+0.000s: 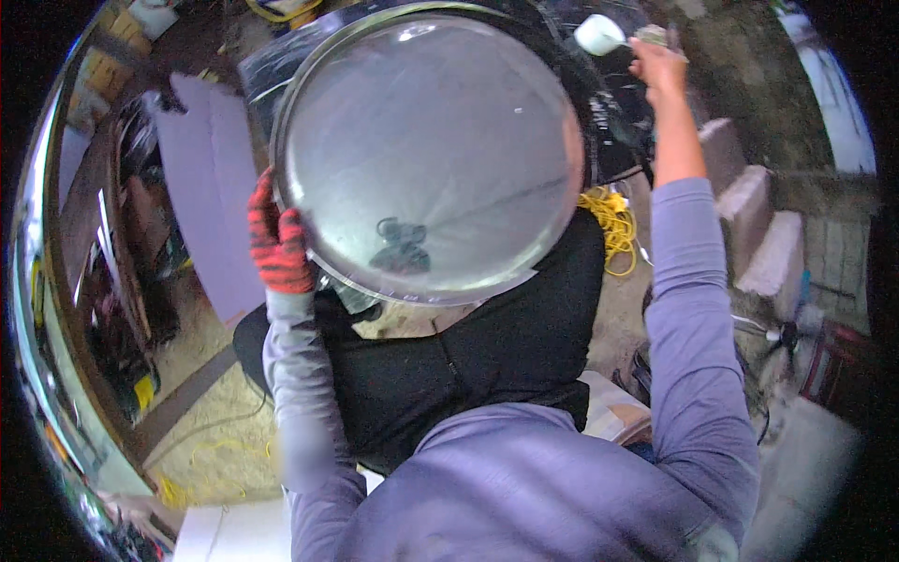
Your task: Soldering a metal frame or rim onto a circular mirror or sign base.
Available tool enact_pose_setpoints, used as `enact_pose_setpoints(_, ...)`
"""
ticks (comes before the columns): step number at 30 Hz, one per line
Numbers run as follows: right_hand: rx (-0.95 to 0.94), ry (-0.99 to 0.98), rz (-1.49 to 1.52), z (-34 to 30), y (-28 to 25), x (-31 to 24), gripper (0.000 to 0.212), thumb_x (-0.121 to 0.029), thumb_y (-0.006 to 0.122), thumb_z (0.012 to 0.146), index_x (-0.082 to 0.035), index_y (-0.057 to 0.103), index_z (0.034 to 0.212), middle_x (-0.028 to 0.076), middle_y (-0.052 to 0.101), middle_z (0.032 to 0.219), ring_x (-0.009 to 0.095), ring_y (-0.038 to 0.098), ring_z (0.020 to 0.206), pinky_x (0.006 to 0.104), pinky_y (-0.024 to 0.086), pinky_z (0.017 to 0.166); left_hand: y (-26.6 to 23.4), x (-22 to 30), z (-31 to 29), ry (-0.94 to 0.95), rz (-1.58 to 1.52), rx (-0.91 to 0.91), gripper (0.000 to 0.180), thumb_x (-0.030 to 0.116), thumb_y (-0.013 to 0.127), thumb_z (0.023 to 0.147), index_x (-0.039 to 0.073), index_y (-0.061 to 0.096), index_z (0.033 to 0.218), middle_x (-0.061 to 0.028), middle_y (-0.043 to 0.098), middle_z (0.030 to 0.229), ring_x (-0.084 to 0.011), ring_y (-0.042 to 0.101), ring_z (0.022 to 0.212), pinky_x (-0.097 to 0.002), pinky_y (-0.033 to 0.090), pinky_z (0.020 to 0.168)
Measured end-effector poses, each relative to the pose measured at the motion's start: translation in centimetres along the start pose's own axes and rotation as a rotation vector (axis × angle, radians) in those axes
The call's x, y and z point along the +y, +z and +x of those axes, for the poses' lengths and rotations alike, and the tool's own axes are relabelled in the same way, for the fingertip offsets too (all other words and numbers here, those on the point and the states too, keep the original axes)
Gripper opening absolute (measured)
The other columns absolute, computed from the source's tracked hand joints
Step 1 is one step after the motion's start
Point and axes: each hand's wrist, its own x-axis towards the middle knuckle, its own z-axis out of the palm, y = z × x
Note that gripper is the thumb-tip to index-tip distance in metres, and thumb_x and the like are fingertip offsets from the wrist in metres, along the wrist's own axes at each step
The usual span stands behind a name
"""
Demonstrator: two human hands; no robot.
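A large round shiny metal tray (431, 150) with a raised rim fills the upper middle, above my knees. My left hand (279, 244), in a red and black striped glove, is closed on the tray's left rim, the thumb side nearest the metal. My bare right hand (660, 67) reaches out to the far right, past the tray, with its fingers drawn together. Just left of those fingers is a white cup-shaped thing (599, 35). A small crumpled pale thing (652, 36) shows at the fingertips; what the fingers grip is not clear.
A dark surface (613, 122) lies behind and right of the tray. Yellow cord (611, 229) is coiled on the floor by my right knee. Pale blocks (773, 248) stand at the right. A flat purplish panel (201, 187) leans at the left, near dark clutter.
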Motion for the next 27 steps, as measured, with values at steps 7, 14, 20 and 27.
enact_pose_setpoints(7, 0.084, -0.099, 0.113, 5.5, -0.1, 2.2, 0.024, -0.013, 0.082, 0.084, 0.004, 0.076, 0.099, 0.010, 0.076, 0.092, 0.016, 0.068, 0.065, 0.0284, 0.057, 0.062, 0.3, -0.1, 0.3, -0.005, -0.032, 0.060, 0.060, 0.001, 0.061, 0.089, 0.005, 0.051, 0.148, -0.0060, 0.059, 0.133, -0.0102, 0.052, 0.090, -0.0280, 0.047, 0.086)
enact_pose_setpoints(14, 0.347, -0.290, -0.147, 3.0, -3.6, -4.0, 0.028, -0.022, 0.082, 0.087, 0.002, 0.078, 0.100, 0.008, 0.077, 0.089, 0.014, 0.072, 0.076, 0.0252, 0.055, 0.074, 0.5, 0.7, 0.3, -0.020, -0.043, 0.076, 0.058, 0.002, 0.060, 0.089, 0.005, 0.052, 0.147, -0.0011, 0.059, 0.112, -0.0100, 0.052, 0.089, -0.0270, 0.046, 0.086)
enact_pose_setpoints(20, 0.046, -0.386, 0.256, -11.2, 0.4, -12.3, 0.030, -0.016, 0.073, 0.096, 0.004, 0.071, 0.118, 0.013, 0.075, 0.108, 0.017, 0.072, 0.092, 0.0288, 0.057, 0.093, 0.0, 0.2, 0.1, -0.072, -0.013, 0.031, 0.057, 0.005, 0.060, 0.091, 0.003, 0.050, 0.147, -0.0062, 0.060, 0.127, -0.0132, 0.056, 0.102, -0.0297, 0.047, 0.094)
enact_pose_setpoints(27, -0.587, -0.324, 0.112, -28.9, 11.6, -15.5, 0.018, -0.010, 0.067, 0.097, 0.001, 0.075, 0.108, 0.004, 0.071, 0.087, 0.008, 0.062, 0.071, 0.0224, 0.049, 0.065, 0.5, 0.6, 0.0, -0.025, -0.082, 0.044, 0.055, 0.012, 0.062, 0.096, 0.001, 0.047, 0.149, -0.0101, 0.062, 0.132, -0.0147, 0.058, 0.108, -0.0313, 0.047, 0.098)
